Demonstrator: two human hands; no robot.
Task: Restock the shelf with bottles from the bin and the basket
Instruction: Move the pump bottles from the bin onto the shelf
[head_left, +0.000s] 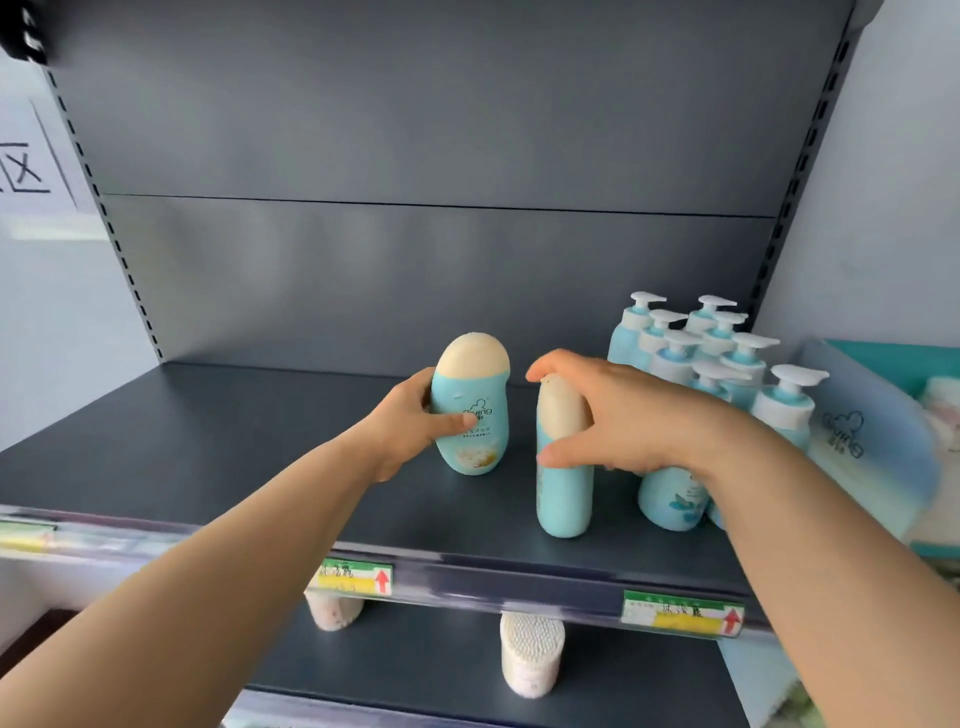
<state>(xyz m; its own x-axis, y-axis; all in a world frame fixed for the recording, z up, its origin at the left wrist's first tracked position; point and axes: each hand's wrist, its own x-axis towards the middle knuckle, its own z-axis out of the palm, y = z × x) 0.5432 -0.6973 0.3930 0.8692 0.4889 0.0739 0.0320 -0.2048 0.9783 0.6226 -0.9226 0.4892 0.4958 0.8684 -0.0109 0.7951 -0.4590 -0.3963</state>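
On a dark shelf (208, 441), the left hand (410, 421) holds the left bottle (475, 415), teal with a cream cap, upright, thumb across its label. The right hand (623, 415) arches over the cap of the right bottle (563, 493), which stands nearer the shelf's front edge. Blur hides whether that grip touches it. Pump bottles (727, 353) cluster just beside it, to the right.

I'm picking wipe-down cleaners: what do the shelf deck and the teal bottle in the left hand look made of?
The shelf deck: likely painted metal, matte dark grey, going by its flat, even surface and the slotted uprights. The teal bottle: plastic by the look, smooth satin body, printed label, cream cap; soft highlights, no glassy glare.
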